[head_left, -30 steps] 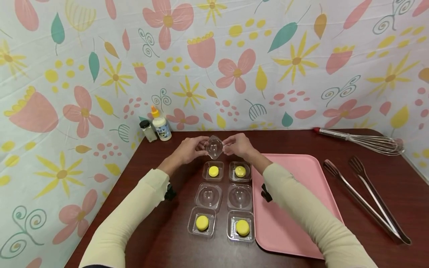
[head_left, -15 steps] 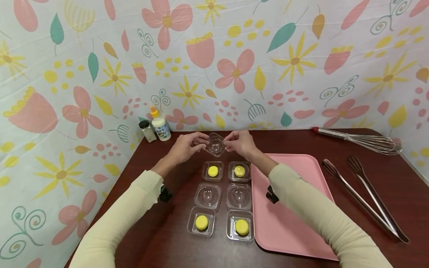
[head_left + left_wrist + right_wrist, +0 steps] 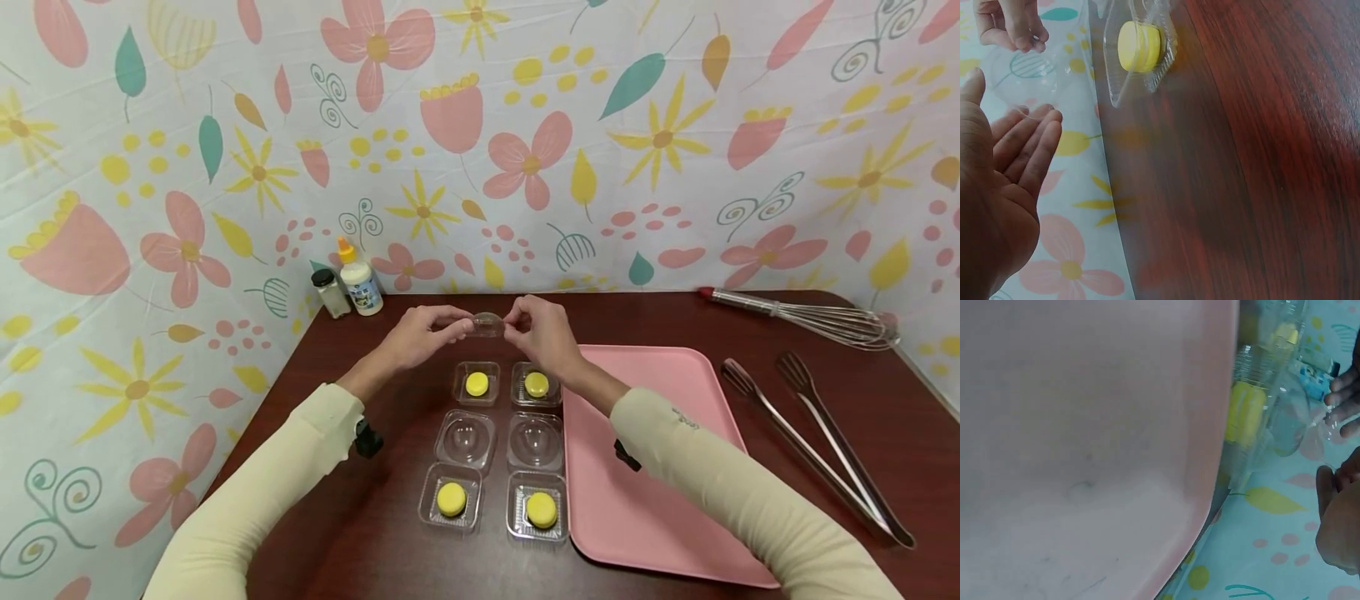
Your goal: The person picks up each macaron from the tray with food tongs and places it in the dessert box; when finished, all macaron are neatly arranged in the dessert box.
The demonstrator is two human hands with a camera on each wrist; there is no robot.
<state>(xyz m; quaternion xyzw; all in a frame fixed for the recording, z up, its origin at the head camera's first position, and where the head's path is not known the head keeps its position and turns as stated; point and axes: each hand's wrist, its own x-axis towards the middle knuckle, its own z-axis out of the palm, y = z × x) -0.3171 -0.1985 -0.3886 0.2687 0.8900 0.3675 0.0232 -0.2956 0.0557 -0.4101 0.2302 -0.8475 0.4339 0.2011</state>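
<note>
Nearest: two clear square plastic trays, one yellow round cake-like piece in each. Beyond: two similar rear trays. Farther: one clear plastic domed lid, held aloft; your right hand pinches its rim, your left hand touches it, fingers straight. Step, seemingly: positioning; next calls for level lowering.

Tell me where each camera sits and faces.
Head: worn on the head, facing forward and down at the table; shows sleeves, left fingers, right fingers.
Left wrist: on that wrist, facing table and patterned cloth; shows both hands' fingers.
Right wrist: on that wrist, facing the pink tray; shows both again.
Head and right wrist share this tray.
</note>
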